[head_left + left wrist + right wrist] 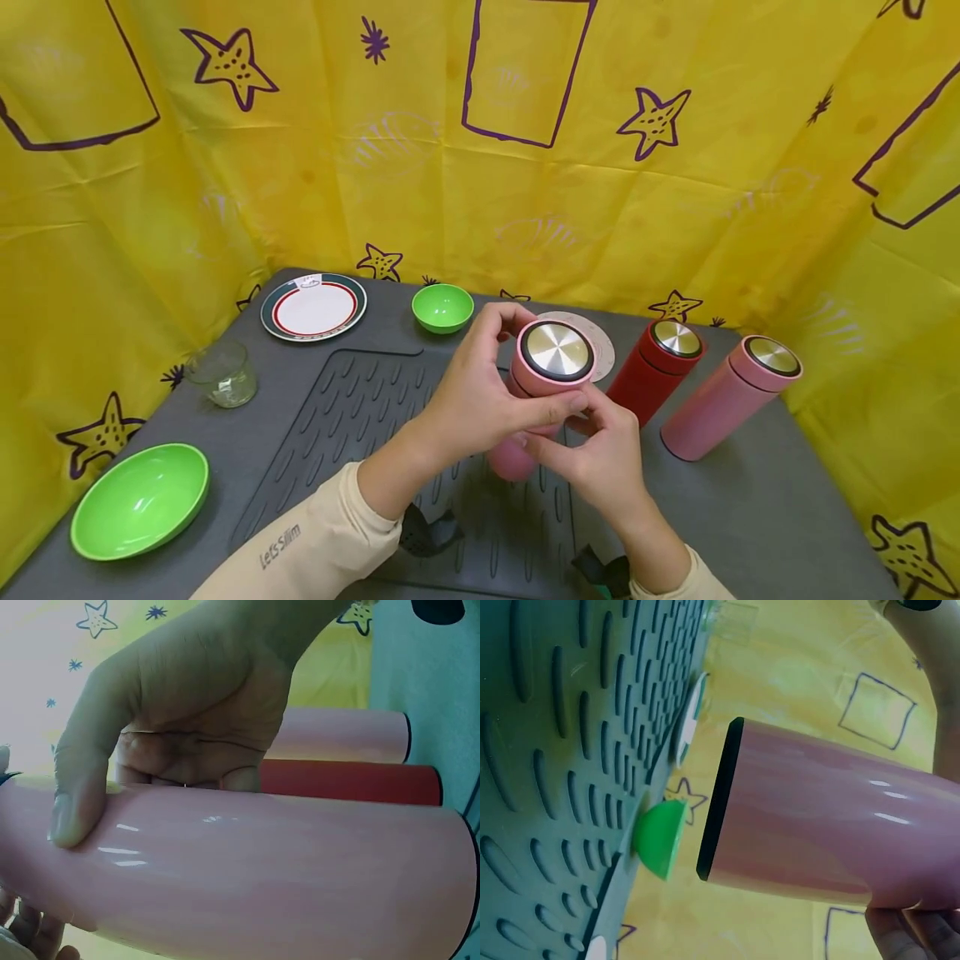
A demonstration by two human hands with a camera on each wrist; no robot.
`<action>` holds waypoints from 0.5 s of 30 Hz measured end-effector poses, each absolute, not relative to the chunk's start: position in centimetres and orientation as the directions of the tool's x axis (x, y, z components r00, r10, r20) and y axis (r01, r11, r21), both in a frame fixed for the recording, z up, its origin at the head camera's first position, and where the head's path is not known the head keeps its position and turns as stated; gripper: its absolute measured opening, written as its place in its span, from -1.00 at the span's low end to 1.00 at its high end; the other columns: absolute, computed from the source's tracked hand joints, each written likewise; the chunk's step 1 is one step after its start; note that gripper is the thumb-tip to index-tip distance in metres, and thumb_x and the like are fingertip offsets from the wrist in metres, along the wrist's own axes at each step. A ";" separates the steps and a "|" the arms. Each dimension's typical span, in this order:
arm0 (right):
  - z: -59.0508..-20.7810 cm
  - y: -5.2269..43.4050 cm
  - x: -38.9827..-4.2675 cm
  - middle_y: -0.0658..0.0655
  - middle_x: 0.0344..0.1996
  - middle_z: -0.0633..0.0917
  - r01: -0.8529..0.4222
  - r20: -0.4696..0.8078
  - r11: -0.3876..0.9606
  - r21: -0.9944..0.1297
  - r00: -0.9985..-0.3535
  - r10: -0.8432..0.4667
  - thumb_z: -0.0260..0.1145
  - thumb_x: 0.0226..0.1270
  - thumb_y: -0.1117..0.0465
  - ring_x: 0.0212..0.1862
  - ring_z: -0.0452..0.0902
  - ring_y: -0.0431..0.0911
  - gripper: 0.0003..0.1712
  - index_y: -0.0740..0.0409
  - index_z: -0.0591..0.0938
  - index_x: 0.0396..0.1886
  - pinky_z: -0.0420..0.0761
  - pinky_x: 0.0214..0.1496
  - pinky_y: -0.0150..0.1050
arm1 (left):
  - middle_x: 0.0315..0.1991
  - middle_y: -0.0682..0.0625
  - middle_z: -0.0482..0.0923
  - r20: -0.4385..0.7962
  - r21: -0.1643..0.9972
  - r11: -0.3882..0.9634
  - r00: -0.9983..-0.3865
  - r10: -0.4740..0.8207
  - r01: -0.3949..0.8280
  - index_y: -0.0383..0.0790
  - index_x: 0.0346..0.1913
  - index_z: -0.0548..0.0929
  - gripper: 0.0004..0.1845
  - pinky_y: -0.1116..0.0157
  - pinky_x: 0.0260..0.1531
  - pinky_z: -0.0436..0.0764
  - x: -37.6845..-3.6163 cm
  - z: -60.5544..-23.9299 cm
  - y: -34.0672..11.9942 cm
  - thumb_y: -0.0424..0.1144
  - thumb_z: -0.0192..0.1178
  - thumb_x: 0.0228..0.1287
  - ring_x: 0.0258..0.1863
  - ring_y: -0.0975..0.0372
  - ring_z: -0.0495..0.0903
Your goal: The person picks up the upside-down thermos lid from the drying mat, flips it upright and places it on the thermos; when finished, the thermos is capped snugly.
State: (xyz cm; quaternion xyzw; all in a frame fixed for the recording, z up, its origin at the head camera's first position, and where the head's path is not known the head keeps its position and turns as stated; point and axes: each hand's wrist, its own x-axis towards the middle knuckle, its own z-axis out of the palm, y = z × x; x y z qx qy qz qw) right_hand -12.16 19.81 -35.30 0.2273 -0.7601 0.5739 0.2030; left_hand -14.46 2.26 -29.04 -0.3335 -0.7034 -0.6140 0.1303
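Held flask: a pink flask with a steel-topped lid is held tilted above the ribbed grey mat, lid end raised toward the camera, clear of the surface.
Left hand: the left hand is wrapped round the upper body just under the lid, thumb across the front, fingers curled behind.
Right hand: the right hand is closed on the lower body, fingertips meeting the left thumb near the lid's edge.
Near neighbours: a red flask and a second pink flask stand just right of the hands; a pale round disc lies behind the held flask.
Further out: a small green bowl, a rimmed plate, a glass and a large green bowl are spread to the left on the grey table.
Risk: the glossy body may well slip if either grasp is loosened, since no part rests on the mat; a fall could topple the two flasks standing close by.
Left wrist view only: the thumb is seen pressed flat on the shiny wall, with both neighbouring flasks behind.
Right wrist view only: the black band at the lid end and the gap beneath the flask down to the mat are shown; the grasping fingers are barely visible there.
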 end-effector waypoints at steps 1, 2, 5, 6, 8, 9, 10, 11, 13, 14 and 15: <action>-35.3 19.8 -12.1 0.02 -0.10 0.72 -0.569 0.560 0.232 -0.789 -0.821 -0.112 0.62 -0.15 0.35 -0.08 0.67 -0.03 -0.42 0.03 0.68 -0.02 0.67 -0.14 -0.13 | 0.01 0.07 0.45 0.605 0.767 0.026 -0.736 0.303 0.641 -0.14 0.14 0.40 -0.25 0.21 0.03 0.51 -14.5 -29.1 2.2 -0.20 0.59 -0.13 0.06 0.21 0.43; -35.3 19.8 -12.1 0.02 -0.11 0.72 -0.559 0.549 0.228 -0.797 -0.828 -0.111 0.62 -0.14 0.34 -0.09 0.66 -0.03 -0.42 0.02 0.68 -0.02 0.67 -0.14 -0.13 | 0.00 0.08 0.49 0.615 0.758 0.031 -0.729 0.299 0.652 -0.14 0.15 0.45 -0.28 0.20 0.02 0.50 -14.6 -29.1 2.1 -0.20 0.57 -0.12 0.05 0.21 0.44; -35.2 19.8 -12.1 0.01 -0.10 0.72 -0.528 0.516 0.220 -0.820 -0.849 -0.114 0.61 -0.12 0.32 -0.10 0.66 -0.03 -0.41 -0.02 0.67 0.01 0.67 -0.14 -0.12 | 0.00 0.13 0.57 0.634 0.736 0.033 -0.706 0.314 0.676 -0.11 0.19 0.54 -0.33 0.15 0.02 0.49 -14.8 -29.1 1.7 -0.16 0.51 -0.07 0.05 0.23 0.45; -35.2 19.8 -12.1 0.01 -0.11 0.72 -0.521 0.508 0.217 -0.825 -0.853 -0.117 0.60 -0.12 0.32 -0.11 0.66 -0.02 -0.41 -0.02 0.67 0.01 0.68 -0.14 -0.12 | 0.01 0.16 0.57 0.630 0.738 0.031 -0.705 0.326 0.674 -0.10 0.21 0.55 -0.34 0.14 0.02 0.49 -14.9 -29.1 1.6 -0.14 0.48 -0.04 0.05 0.25 0.45; -35.2 19.8 -12.1 0.01 -0.11 0.72 -0.510 0.495 0.207 -0.835 -0.860 -0.124 0.61 -0.11 0.31 -0.12 0.66 -0.02 -0.41 -0.04 0.67 0.01 0.68 -0.14 -0.11 | 0.05 0.17 0.58 0.621 0.745 0.014 -0.701 0.351 0.667 -0.10 0.25 0.54 -0.34 0.12 0.05 0.48 -15.0 -29.1 1.4 -0.10 0.40 0.01 0.07 0.26 0.44; -35.2 19.8 -12.1 0.01 -0.11 0.72 -0.509 0.494 0.205 -0.836 -0.861 -0.126 0.60 -0.11 0.32 -0.12 0.66 -0.02 -0.41 -0.05 0.67 0.02 0.68 -0.14 -0.11 | 0.07 0.17 0.56 0.616 0.748 0.007 -0.699 0.364 0.663 -0.11 0.27 0.52 -0.34 0.10 0.08 0.47 -15.0 -29.1 1.3 -0.09 0.37 0.03 0.10 0.26 0.44; -35.2 19.8 -12.1 0.01 -0.11 0.72 -0.512 0.495 0.202 -0.835 -0.859 -0.129 0.60 -0.11 0.32 -0.11 0.66 -0.02 -0.40 -0.04 0.67 0.02 0.68 -0.14 -0.11 | 0.09 0.16 0.55 0.611 0.752 0.002 -0.697 0.375 0.659 -0.11 0.29 0.49 -0.33 0.09 0.10 0.45 -15.0 -29.1 1.3 -0.08 0.34 0.04 0.11 0.26 0.42; -35.2 19.7 -12.2 0.02 -0.11 0.72 -0.516 0.500 0.200 -0.833 -0.856 -0.131 0.60 -0.10 0.33 -0.11 0.66 -0.02 -0.41 -0.04 0.67 0.02 0.68 -0.14 -0.11 | 0.10 0.16 0.54 0.606 0.755 0.001 -0.698 0.382 0.656 -0.11 0.30 0.47 -0.31 0.08 0.12 0.43 -15.0 -29.1 1.3 -0.07 0.32 0.04 0.12 0.26 0.41; -35.2 19.7 -12.2 0.02 -0.13 0.72 -0.530 0.514 0.202 -0.824 -0.848 -0.131 0.59 -0.09 0.34 -0.11 0.66 -0.02 -0.42 -0.02 0.67 0.01 0.68 -0.14 -0.11 | 0.12 0.15 0.49 0.604 0.753 0.014 -0.701 0.380 0.657 -0.10 0.31 0.41 -0.27 0.07 0.14 0.40 -14.9 -29.1 1.5 -0.06 0.36 0.02 0.16 0.25 0.38; -35.3 19.7 -12.1 0.03 -0.12 0.72 -0.538 0.522 0.206 -0.817 -0.843 -0.131 0.59 -0.09 0.35 -0.11 0.66 -0.02 -0.42 -0.01 0.67 0.01 0.68 -0.14 -0.11 | 0.13 0.14 0.46 0.604 0.753 0.024 -0.705 0.372 0.658 -0.09 0.30 0.39 -0.25 0.08 0.14 0.41 -14.8 -29.1 1.6 -0.06 0.40 0.00 0.17 0.25 0.36; -35.3 19.7 -12.1 0.03 -0.11 0.72 -0.545 0.528 0.208 -0.812 -0.839 -0.133 0.59 -0.09 0.36 -0.10 0.66 -0.02 -0.42 0.00 0.67 0.01 0.68 -0.14 -0.11 | 0.12 0.14 0.44 0.603 0.753 0.038 -0.712 0.359 0.657 -0.09 0.29 0.37 -0.23 0.11 0.11 0.43 -14.7 -29.1 1.8 -0.06 0.45 -0.02 0.16 0.25 0.35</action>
